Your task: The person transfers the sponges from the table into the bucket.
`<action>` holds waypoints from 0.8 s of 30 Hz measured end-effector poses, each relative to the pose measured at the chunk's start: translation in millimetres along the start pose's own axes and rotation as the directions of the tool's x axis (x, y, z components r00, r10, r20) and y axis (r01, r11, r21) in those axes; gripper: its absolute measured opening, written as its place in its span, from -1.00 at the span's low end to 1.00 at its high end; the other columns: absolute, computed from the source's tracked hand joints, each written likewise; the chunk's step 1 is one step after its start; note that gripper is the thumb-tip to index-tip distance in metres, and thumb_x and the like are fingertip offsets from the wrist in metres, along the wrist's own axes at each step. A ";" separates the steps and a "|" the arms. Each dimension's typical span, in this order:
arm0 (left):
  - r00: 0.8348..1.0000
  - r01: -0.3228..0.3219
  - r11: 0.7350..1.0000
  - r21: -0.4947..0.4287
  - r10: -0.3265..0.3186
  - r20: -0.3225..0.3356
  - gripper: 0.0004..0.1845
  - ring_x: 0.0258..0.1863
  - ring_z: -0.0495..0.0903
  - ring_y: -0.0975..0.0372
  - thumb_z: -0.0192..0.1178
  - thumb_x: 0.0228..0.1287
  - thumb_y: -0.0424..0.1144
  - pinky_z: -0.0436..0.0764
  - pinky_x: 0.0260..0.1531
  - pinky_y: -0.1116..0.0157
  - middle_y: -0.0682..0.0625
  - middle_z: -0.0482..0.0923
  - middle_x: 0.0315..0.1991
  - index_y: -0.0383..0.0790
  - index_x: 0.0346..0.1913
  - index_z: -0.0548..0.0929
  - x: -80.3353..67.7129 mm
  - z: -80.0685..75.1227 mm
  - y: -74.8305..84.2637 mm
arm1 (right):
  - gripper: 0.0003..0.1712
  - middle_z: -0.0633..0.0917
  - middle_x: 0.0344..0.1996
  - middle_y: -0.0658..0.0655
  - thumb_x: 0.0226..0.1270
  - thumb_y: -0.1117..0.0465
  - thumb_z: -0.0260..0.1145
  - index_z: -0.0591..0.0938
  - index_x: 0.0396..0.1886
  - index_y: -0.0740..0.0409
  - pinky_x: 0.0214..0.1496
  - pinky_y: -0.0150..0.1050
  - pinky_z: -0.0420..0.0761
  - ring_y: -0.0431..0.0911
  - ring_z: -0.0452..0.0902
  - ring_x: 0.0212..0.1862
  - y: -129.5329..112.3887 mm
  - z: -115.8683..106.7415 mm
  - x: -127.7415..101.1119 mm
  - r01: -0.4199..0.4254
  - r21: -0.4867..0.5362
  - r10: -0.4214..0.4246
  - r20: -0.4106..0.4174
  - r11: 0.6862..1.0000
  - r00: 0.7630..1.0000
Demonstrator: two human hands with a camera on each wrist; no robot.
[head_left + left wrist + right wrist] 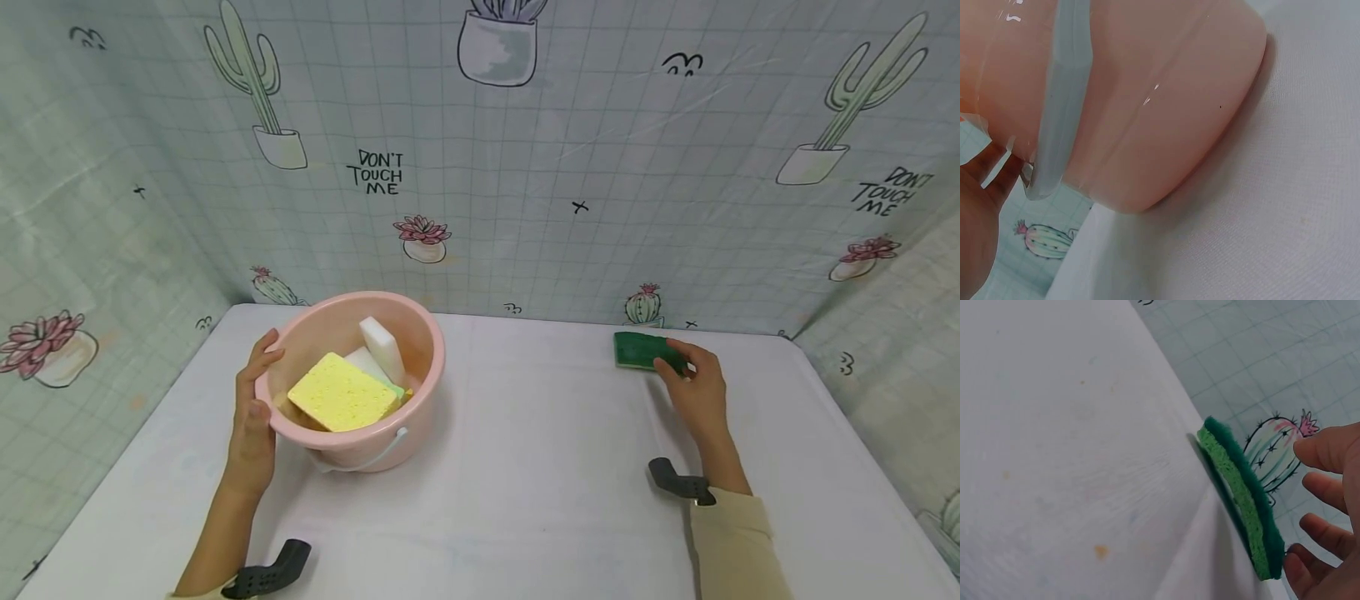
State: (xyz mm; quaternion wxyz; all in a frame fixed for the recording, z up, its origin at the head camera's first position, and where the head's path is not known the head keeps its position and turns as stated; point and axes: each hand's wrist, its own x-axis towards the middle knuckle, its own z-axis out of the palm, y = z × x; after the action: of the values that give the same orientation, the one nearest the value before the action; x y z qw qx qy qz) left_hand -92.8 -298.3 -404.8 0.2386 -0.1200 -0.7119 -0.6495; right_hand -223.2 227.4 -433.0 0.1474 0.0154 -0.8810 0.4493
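A pink bucket (420, 421) stands on the left part of the table, with its pale handle (1063, 106) hanging down the outside. My left hand (253, 417) grips the bucket's left side at the rim, and its fingers (1007, 178) reach against the wall in the left wrist view. Inside lie a yellow sponge (345, 392) and a white foam block (383, 348), with more pieces partly hidden beneath. At the far right, a green scouring sponge (1244, 500) lies close to the table's back edge. My right hand (693, 392) is at its right end, fingers spread apart.
A white cloth covers the table (525, 467). Behind it rises a grid-patterned curtain (510, 183) printed with cacti, with similar cloth on both sides. Black wrist mounts (678, 482) sit on both forearms.
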 end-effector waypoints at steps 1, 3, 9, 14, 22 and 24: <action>1.000 0.001 1.000 0.002 -0.001 0.000 -0.33 0.45 -0.12 0.05 -0.03 0.36 0.13 0.11 0.35 0.24 -0.04 -0.13 0.50 -0.23 0.36 0.22 0.0 0.0 0.1 | -0.50 0.34 0.24 0.37 0.37 0.19 0.25 0.47 0.23 0.35 0.21 0.22 0.30 0.23 0.18 0.30 1.7 1.0 0.6 -0.002 0.007 0.002 0.000 1.000 1.000; 1.000 0.000 1.000 -0.003 0.000 -0.001 -0.33 0.45 -0.12 0.05 -0.03 0.36 0.12 0.10 0.35 0.23 -0.04 -0.13 0.50 -0.24 0.36 0.22 0.1 0.0 0.1 | -0.49 0.30 0.26 0.38 0.36 0.18 0.26 0.46 0.23 0.34 0.25 0.25 0.23 0.24 0.13 0.32 4.4 2.3 1.6 -0.008 0.005 0.008 -0.001 1.000 1.000; 1.000 0.001 1.000 -0.006 -0.001 -0.001 -0.33 0.45 -0.11 0.05 -0.02 0.36 0.13 0.17 0.31 0.31 -0.04 -0.13 0.50 -0.23 0.35 0.22 0.1 0.4 1.6 | -0.45 0.24 0.30 0.40 0.34 0.14 0.28 0.45 0.24 0.32 0.26 0.32 0.11 0.31 0.07 0.33 10.8 1.4 4.4 0.000 -0.038 0.001 0.015 0.999 1.000; 1.000 -0.001 1.000 0.007 0.001 0.002 -0.32 0.45 -0.11 0.06 -0.02 0.35 0.14 0.21 0.28 0.37 -0.04 -0.13 0.50 -0.25 0.35 0.22 0.0 0.8 3.0 | -0.42 0.14 0.33 0.43 0.36 0.14 0.26 0.41 0.26 0.37 0.23 0.29 0.22 0.33 0.11 0.31 11.3 -0.9 3.7 -0.008 0.016 0.007 0.030 1.000 1.000; 1.000 -0.008 1.000 -0.006 0.008 0.008 -0.30 0.45 -0.12 0.05 -0.01 0.34 0.15 0.13 0.34 0.29 -0.05 -0.13 0.50 -0.26 0.36 0.21 -0.3 0.7 2.7 | -0.27 -0.14 0.40 0.42 0.36 0.07 0.25 0.24 0.40 0.29 0.06 0.10 0.44 0.34 0.31 0.14 11.1 -5.1 1.0 -0.050 -0.051 0.054 0.094 0.997 0.994; 1.000 -0.013 1.000 -0.011 0.013 0.012 -0.30 0.45 -0.12 0.05 -0.02 0.35 0.15 0.12 0.34 0.28 -0.06 -0.14 0.50 -0.26 0.36 0.21 -0.1 0.5 1.9 | -0.22 -0.15 0.40 0.42 0.34 0.06 0.28 0.20 0.42 0.27 -0.05 -0.06 0.46 0.30 0.35 0.08 11.5 -6.3 0.4 -0.038 -0.080 0.047 0.125 0.996 0.991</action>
State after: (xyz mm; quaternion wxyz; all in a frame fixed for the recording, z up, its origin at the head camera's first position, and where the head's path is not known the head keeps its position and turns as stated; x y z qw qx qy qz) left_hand -91.8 -297.5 -403.2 0.2377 -0.1297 -0.7090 -0.6511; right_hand -223.8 239.3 -438.4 0.0821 0.0194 -0.9054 0.4161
